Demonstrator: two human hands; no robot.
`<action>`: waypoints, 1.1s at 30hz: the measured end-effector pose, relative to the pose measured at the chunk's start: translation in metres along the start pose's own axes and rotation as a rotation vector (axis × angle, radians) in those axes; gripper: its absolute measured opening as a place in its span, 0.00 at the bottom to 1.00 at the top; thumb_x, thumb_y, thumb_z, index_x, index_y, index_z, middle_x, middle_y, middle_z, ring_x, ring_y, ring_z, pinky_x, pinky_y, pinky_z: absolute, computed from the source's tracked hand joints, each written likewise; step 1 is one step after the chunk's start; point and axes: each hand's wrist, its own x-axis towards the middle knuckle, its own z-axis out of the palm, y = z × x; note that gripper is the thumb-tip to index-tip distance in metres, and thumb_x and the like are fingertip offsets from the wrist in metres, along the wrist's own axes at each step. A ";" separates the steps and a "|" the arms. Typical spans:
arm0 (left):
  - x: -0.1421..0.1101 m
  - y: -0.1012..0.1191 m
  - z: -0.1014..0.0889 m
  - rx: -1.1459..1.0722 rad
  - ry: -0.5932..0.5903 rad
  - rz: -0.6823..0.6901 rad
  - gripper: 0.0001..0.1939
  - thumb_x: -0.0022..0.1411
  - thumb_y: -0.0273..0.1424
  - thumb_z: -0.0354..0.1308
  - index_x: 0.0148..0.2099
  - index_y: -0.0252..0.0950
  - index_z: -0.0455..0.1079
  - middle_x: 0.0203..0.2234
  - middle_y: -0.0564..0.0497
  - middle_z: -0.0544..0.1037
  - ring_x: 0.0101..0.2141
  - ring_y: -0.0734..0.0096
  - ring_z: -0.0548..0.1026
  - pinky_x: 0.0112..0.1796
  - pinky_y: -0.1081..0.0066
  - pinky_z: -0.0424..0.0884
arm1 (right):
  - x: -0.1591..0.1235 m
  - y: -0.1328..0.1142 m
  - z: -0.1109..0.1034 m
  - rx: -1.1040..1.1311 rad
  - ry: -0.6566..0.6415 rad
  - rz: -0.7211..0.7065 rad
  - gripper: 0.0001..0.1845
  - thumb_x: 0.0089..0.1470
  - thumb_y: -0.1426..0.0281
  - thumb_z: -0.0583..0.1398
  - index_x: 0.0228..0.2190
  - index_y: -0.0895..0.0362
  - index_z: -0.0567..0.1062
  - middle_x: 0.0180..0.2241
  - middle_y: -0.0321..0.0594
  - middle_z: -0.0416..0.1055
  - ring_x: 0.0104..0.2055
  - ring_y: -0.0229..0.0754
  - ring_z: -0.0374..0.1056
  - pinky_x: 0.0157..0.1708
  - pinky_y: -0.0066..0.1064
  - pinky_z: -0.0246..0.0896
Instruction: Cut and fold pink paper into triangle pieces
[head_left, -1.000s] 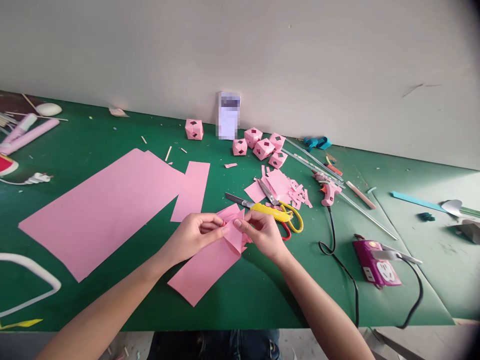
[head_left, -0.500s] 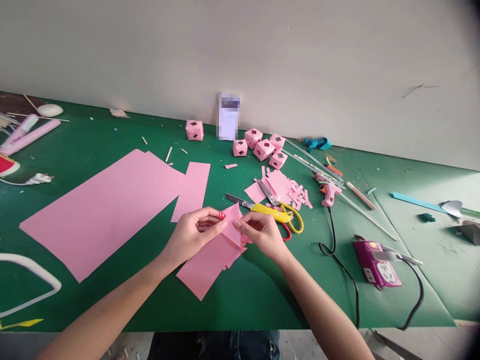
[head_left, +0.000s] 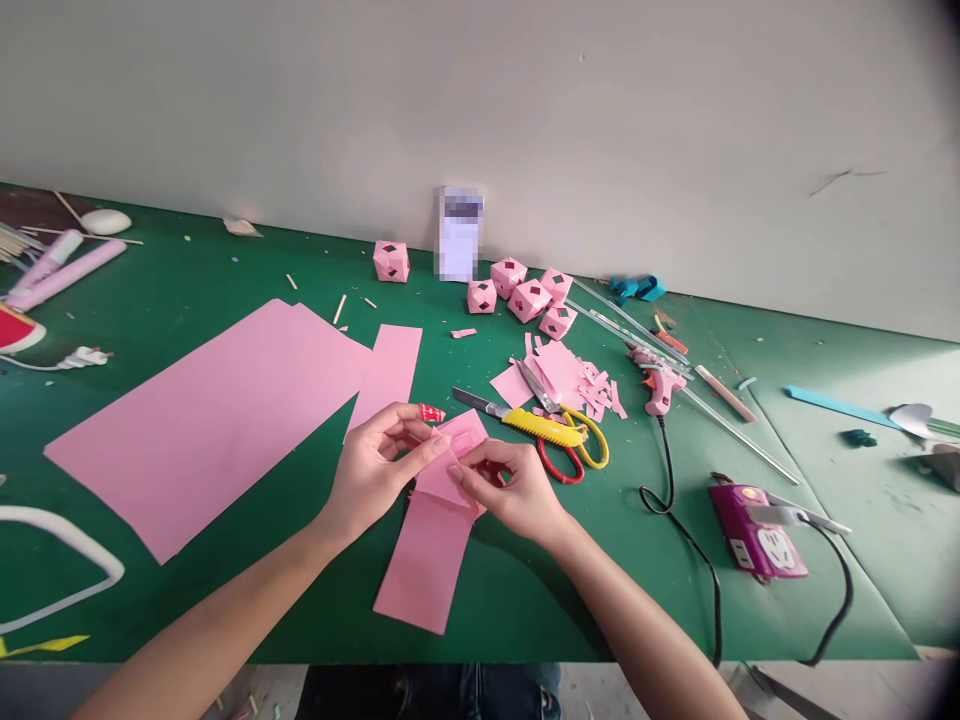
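Between both hands is a small folded piece of pink paper [head_left: 463,432]. My left hand [head_left: 382,465] pinches its left side with thumb and fingers; a red wrap circles one fingertip. On the right edge, my right hand [head_left: 514,485] presses thumb against fingers, partly hiding the fold. Below the hands, a pink paper strip [head_left: 426,570] lies on the green table, its upper end covered by the folded piece. Just beyond my right hand rest a yellow utility knife [head_left: 544,426] with its blade out and scissors [head_left: 596,440] with red and yellow handles.
Large pink sheets [head_left: 202,430] and another strip [head_left: 390,370] lie to the left. Pink paper cubes [head_left: 529,299] stand near the wall beside a blurred phone-like panel [head_left: 459,235]. Paper scraps [head_left: 566,375], a glue gun [head_left: 660,385] and a purple power strip [head_left: 761,535] are on the right.
Both hands have turned the folded paper and shifted it slightly left. The strip beneath now points more straight toward me. My right hand has moved left and a little lower.
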 end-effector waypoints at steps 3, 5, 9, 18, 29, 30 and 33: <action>0.002 0.000 0.001 -0.007 -0.107 -0.028 0.22 0.61 0.41 0.71 0.52 0.37 0.72 0.36 0.50 0.83 0.40 0.66 0.82 0.42 0.70 0.78 | 0.000 0.000 -0.001 0.004 -0.003 -0.003 0.16 0.60 0.57 0.66 0.29 0.57 0.80 0.23 0.36 0.72 0.23 0.34 0.56 0.24 0.30 0.52; 0.003 0.000 0.001 0.015 -0.185 -0.050 0.26 0.61 0.42 0.71 0.55 0.36 0.70 0.35 0.50 0.83 0.39 0.65 0.82 0.42 0.69 0.77 | 0.000 0.000 0.000 -0.001 0.001 -0.003 0.17 0.60 0.57 0.66 0.28 0.57 0.80 0.23 0.36 0.71 0.23 0.34 0.55 0.23 0.30 0.50; 0.002 -0.001 0.002 0.053 -0.154 -0.056 0.26 0.61 0.42 0.70 0.56 0.35 0.69 0.29 0.52 0.82 0.36 0.64 0.81 0.43 0.66 0.76 | 0.000 0.000 0.000 0.019 -0.025 0.050 0.19 0.60 0.55 0.66 0.27 0.58 0.80 0.20 0.35 0.71 0.21 0.33 0.53 0.22 0.29 0.48; 0.002 0.001 0.000 -0.007 -0.094 -0.057 0.26 0.59 0.37 0.72 0.57 0.39 0.70 0.27 0.56 0.78 0.34 0.65 0.79 0.40 0.68 0.73 | 0.003 0.006 -0.001 0.051 -0.002 0.045 0.19 0.59 0.54 0.66 0.30 0.57 0.82 0.22 0.37 0.72 0.22 0.35 0.58 0.22 0.30 0.50; 0.006 0.002 -0.004 -0.056 -0.044 -0.090 0.35 0.55 0.41 0.74 0.62 0.39 0.69 0.28 0.52 0.80 0.32 0.60 0.80 0.34 0.66 0.74 | 0.004 0.004 -0.003 0.055 0.016 0.041 0.18 0.60 0.55 0.66 0.29 0.57 0.80 0.22 0.37 0.73 0.23 0.35 0.60 0.22 0.30 0.52; 0.006 0.003 -0.005 -0.052 -0.049 -0.095 0.36 0.55 0.41 0.75 0.62 0.39 0.69 0.28 0.52 0.80 0.32 0.60 0.80 0.34 0.66 0.74 | 0.004 0.005 -0.003 0.051 0.018 0.038 0.19 0.60 0.54 0.66 0.29 0.57 0.79 0.23 0.37 0.73 0.23 0.36 0.61 0.23 0.31 0.53; 0.007 0.004 -0.007 -0.006 -0.086 -0.107 0.36 0.55 0.41 0.74 0.63 0.39 0.69 0.28 0.51 0.80 0.33 0.58 0.81 0.33 0.66 0.74 | 0.004 0.006 -0.003 0.053 0.033 0.039 0.19 0.59 0.53 0.67 0.29 0.57 0.80 0.24 0.38 0.75 0.23 0.36 0.62 0.24 0.31 0.55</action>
